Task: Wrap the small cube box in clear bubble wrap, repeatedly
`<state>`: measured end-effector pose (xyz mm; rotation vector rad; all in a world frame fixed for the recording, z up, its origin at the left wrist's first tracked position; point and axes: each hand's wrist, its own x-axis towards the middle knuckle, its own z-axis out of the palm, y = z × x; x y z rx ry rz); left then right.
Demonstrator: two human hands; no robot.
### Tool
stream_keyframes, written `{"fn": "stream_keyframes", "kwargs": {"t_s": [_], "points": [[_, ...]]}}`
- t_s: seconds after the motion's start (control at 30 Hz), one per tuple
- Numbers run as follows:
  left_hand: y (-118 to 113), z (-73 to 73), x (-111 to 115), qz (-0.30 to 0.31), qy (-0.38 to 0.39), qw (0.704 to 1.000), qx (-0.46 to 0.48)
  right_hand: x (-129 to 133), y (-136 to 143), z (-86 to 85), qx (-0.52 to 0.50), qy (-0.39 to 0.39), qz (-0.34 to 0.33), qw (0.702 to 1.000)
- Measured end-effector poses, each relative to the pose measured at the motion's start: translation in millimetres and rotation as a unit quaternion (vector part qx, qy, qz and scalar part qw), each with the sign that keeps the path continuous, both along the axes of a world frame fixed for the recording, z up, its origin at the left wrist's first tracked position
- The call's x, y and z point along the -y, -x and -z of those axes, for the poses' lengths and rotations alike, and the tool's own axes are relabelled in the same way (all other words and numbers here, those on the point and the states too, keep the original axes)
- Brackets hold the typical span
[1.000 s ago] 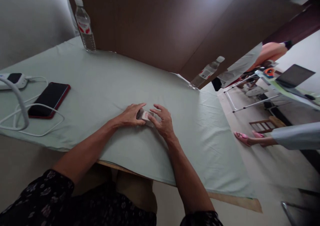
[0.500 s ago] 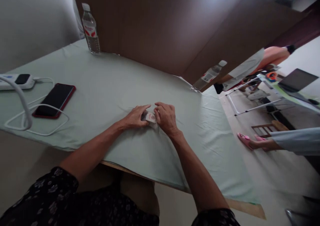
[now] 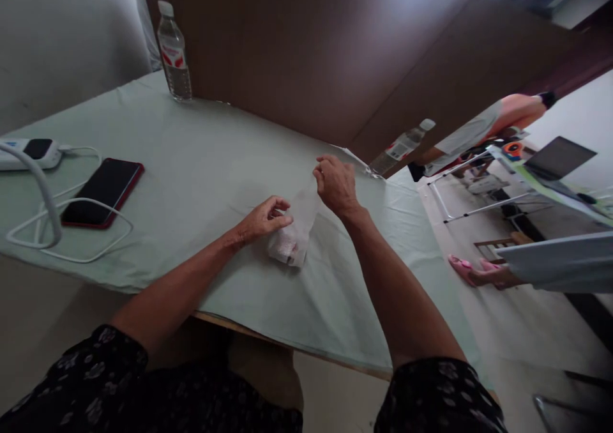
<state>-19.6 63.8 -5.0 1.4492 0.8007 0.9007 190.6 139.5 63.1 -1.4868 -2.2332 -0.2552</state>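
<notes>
A small white packet [image 3: 287, 244] with reddish and dark print lies on the green-covered table in front of me. From it a thin, whitish, see-through sheet [image 3: 306, 212] stretches up and to the right. The sheet's upper end is pinched in the closed fingers of my right hand [image 3: 336, 184], raised above the cloth. My left hand [image 3: 265, 219] is at the packet's upper left edge. Its fingers are curved, with a gap between thumb and forefinger, and the thumb tip is close to the sheet. Whether it touches the packet I cannot make out.
To the left lie a phone [image 3: 103, 193] in a red case, a white cable [image 3: 96, 257] and a power strip [image 3: 45, 155]. Water bottles [image 3: 173, 53] stand by the brown partition [image 3: 287, 50]. At right are other people and a laptop [image 3: 560, 158] on a table.
My right hand has moved up and to the right, drawing the whitish sheet out long. The packet has shifted towards me, and my left fingers have loosened around it.
</notes>
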Motion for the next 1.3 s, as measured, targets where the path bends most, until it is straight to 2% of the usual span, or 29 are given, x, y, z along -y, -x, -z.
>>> {"fn": "stream_keyframes", "kwargs": {"t_s": [0.13,0.2,0.3,0.4,0.5,0.67,0.83,0.93,1.03,1.13,1.2,1.3], "points": [[-5,4.3,-3,0.004,0.053,0.999,0.004,-3,-8,5.2,-0.093,0.013,0.015,0.995],[-7,6.9,-4,-0.024,0.062,0.998,-0.022,13,-11,8.5,-0.179,0.009,0.045,0.983],[-10,8.2,-4,-0.047,0.055,0.997,-0.033,53,-9,13.2,-0.271,0.028,0.099,0.957],[-11,6.3,-2,-0.056,0.056,0.997,-0.014,92,1,21.3,-0.228,0.129,0.08,0.962],[-11,5.3,1,-0.065,0.069,0.996,0.001,111,11,33.8,-0.165,0.188,0.074,0.965],[-11,9.8,-1,-0.116,0.032,0.993,-0.016,111,7,50.7,-0.182,0.206,0.123,0.954],[-10,7.8,0,-0.133,-0.015,0.989,-0.056,114,-7,54.4,-0.227,0.206,0.17,0.937],[-10,3.3,4,-0.11,-0.037,0.986,-0.118,113,-3,52.3,-0.231,0.209,0.168,0.935],[-11,-0.5,8,-0.099,-0.042,0.986,-0.125,106,7,51.4,-0.216,0.191,0.146,0.946],[-10,-3.2,10,-0.12,-0.037,0.986,-0.113,98,11,54.1,-0.238,0.181,0.126,0.946],[-8,-4.1,8,-0.15,-0.022,0.983,-0.103,95,8,57.8,-0.318,0.189,0.109,0.923],[-5,-5.1,5,-0.184,-0.01,0.976,-0.117,95,2,64.6,-0.465,0.214,0.073,0.856]]}}
